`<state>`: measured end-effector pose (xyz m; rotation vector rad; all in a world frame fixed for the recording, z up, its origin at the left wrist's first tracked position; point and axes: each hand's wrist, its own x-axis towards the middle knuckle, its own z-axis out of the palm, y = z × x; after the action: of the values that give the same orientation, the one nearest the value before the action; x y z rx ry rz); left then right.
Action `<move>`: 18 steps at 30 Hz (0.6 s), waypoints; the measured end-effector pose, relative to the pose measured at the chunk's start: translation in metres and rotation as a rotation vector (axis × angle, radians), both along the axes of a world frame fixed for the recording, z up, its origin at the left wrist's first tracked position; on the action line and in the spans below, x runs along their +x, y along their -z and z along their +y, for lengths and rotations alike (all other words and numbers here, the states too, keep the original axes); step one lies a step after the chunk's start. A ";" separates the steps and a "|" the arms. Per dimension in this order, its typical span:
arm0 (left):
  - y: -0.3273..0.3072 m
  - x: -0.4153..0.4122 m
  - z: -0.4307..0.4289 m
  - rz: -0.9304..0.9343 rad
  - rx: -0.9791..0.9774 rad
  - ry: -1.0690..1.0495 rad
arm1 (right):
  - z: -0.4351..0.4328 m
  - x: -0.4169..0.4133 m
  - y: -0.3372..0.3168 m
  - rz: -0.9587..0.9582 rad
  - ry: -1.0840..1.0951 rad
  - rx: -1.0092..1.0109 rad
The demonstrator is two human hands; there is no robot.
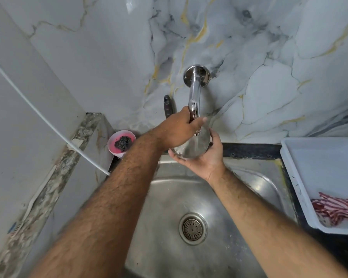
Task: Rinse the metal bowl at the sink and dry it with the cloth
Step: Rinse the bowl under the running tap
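A shiny metal bowl (197,144) is held up under the chrome wall tap (195,97), above the back of the steel sink (169,207). My right hand (205,157) cups the bowl from below, fingers around its rim. My left hand (181,130) reaches over the bowl and grips the end of the tap. Whether water is running cannot be made out. A red-and-white striped cloth (338,210) lies in a white tray (301,177) to the right of the sink.
A pink dish with a steel scrubber (123,142) sits at the sink's back left corner. A dark handle (167,106) leans on the marble wall behind the tap. A white hose (48,121) crosses the left ledge. The drain (192,229) is in the basin's middle.
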<state>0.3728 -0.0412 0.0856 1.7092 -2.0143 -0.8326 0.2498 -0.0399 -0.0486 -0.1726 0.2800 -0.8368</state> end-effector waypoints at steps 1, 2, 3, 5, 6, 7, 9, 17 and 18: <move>0.000 0.000 0.001 -0.006 -0.010 -0.008 | 0.000 0.002 -0.001 -0.013 -0.009 -0.019; 0.000 -0.001 0.003 -0.007 -0.022 -0.018 | 0.001 0.003 -0.001 -0.023 -0.025 -0.035; 0.000 -0.002 0.005 -0.007 -0.036 -0.031 | 0.003 0.004 0.000 -0.028 -0.040 -0.044; 0.000 -0.004 0.009 -0.016 -0.076 -0.072 | 0.005 0.005 0.005 -0.047 -0.060 -0.038; 0.001 -0.006 0.011 -0.034 -0.103 -0.107 | 0.007 0.005 0.008 -0.059 -0.066 -0.026; 0.002 -0.009 0.014 -0.068 -0.137 -0.156 | 0.008 0.003 0.011 -0.074 -0.074 -0.021; 0.006 -0.017 0.019 -0.162 -0.222 -0.273 | 0.010 -0.001 0.017 -0.098 -0.098 -0.043; 0.009 -0.029 0.023 -0.283 -0.279 -0.386 | 0.021 -0.018 0.022 0.420 -0.055 -0.220; 0.008 -0.029 0.023 -0.299 -0.278 -0.395 | 0.026 -0.018 0.022 0.625 -0.044 -0.338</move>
<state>0.3436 -0.0184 0.0776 2.0533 -1.7644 -0.1665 0.2321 -0.0140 -0.0704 -0.7591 0.7163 -0.7654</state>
